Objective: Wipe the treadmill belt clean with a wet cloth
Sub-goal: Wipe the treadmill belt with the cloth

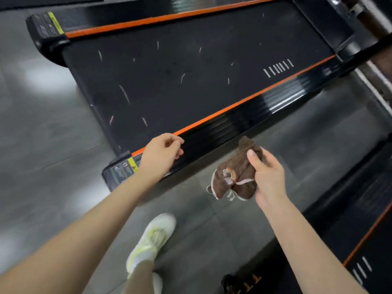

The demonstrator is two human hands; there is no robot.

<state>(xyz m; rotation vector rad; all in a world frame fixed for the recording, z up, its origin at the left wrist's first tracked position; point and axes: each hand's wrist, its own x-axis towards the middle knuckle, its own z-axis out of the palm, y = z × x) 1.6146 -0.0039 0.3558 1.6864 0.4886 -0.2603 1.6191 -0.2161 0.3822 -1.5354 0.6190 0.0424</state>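
Note:
The black treadmill belt (180,81) runs diagonally across the upper half of the view, flecked with pale smudges and streaks, and edged by orange strips. A bunched brown cloth (235,175) with pale trim hangs in the air in front of the treadmill's near side rail. My right hand (267,175) grips it from the right, thumb on top. My left hand (163,151) hovers over the near side rail (233,126) with its fingers loosely curled and nothing in it.
Grey tiled floor (42,128) surrounds the treadmill. My foot in a white and yellow shoe (152,240) stands on the floor below the hands. A second treadmill (356,219) with an orange strip lies at the lower right. Uprights of the machine's frame rise at the top right.

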